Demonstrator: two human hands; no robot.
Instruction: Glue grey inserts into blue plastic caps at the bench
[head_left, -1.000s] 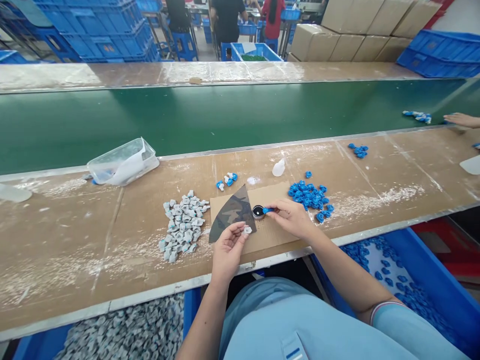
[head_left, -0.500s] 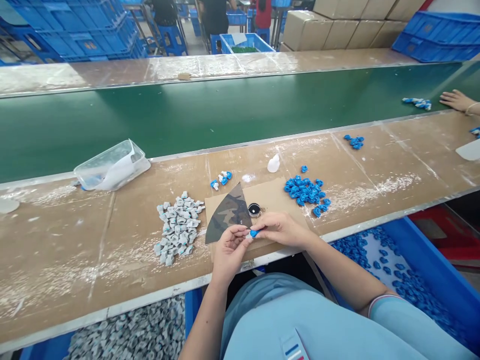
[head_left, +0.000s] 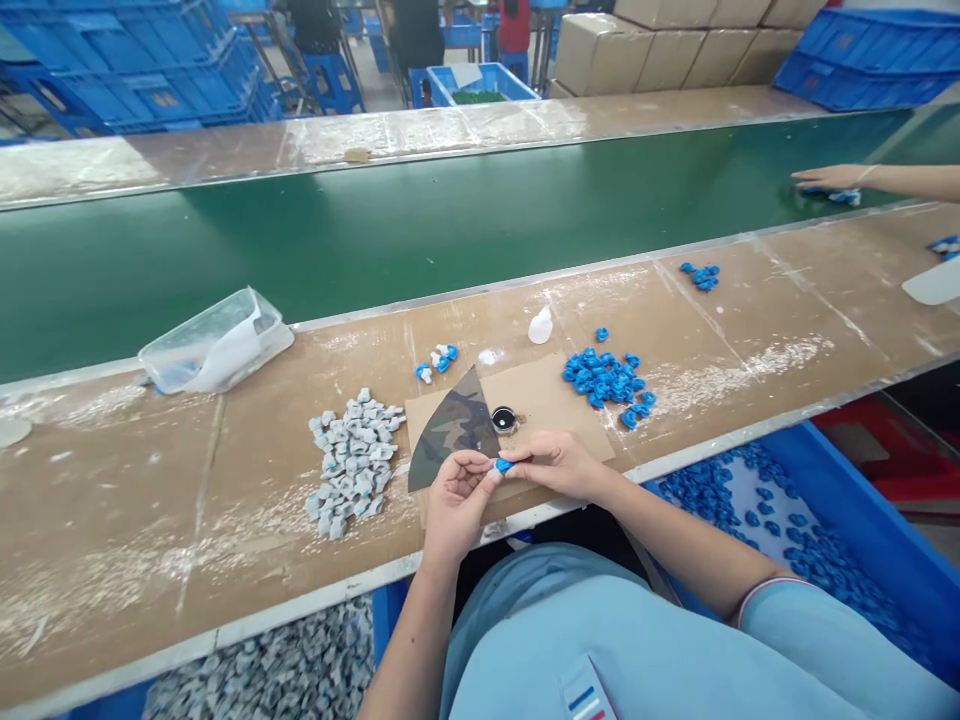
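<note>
My left hand (head_left: 459,500) and my right hand (head_left: 564,466) meet over the near edge of a cardboard sheet (head_left: 559,395). Pinched between their fingertips is a small blue plastic piece (head_left: 503,465) with a pale grey piece against it, mostly covered by the left fingers. Just beyond lie a round dish of black stuff (head_left: 503,420) and a dark fan-shaped sheet (head_left: 454,432). A pile of grey pieces (head_left: 356,460) is on the left; a pile of blue pieces (head_left: 606,378) is on the right. Several blue-and-white pieces (head_left: 437,362) sit behind the sheet.
A white squeeze bottle (head_left: 540,326) and a clear plastic tub (head_left: 217,345) stand toward the green belt (head_left: 450,230). Another person's hand (head_left: 829,177) is over pieces on the belt. Blue bins (head_left: 862,520) of pieces sit below the table's front edge.
The view has shifted slightly. My hands keep their pinch on the pieces, in nearly the same place. The other person's hand has moved left, over the pieces on the belt.
</note>
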